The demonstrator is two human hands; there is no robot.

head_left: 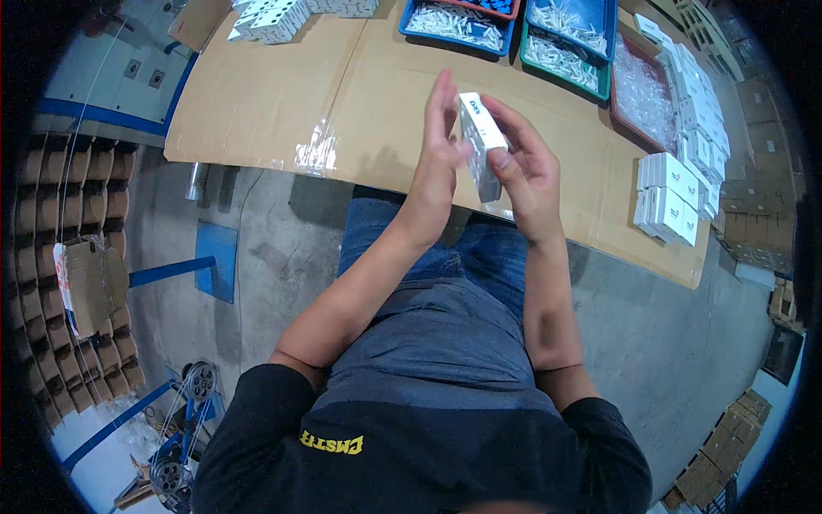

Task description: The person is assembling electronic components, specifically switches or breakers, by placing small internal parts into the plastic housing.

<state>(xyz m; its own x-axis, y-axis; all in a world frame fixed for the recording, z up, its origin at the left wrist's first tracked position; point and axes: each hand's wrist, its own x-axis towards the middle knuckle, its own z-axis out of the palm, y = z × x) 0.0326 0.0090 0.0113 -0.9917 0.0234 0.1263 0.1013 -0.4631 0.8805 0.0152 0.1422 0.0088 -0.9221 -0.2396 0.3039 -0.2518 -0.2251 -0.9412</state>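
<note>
A small white box [482, 128] with dark print on its top is held up above the near edge of the cardboard-covered table. My right hand [528, 167] grips it from the right, with the thumb on the near face and the fingers behind. Beside the box's left face is my left hand [439, 146], its fingers stretched upward and slightly blurred. The left thumb points toward the box; whether it touches cannot be made out. The box is tilted, and its lower side looks grey in shadow.
Blue bin [456, 30] and green bin [565, 68] hold small white pieces at the far side. A reddish tray [642, 94] contains clear plastic pieces. White boxes [672, 201] are stacked at the right edge, with more white boxes [270, 19] at the far left. Cardboard tabletop [257, 111] lies between.
</note>
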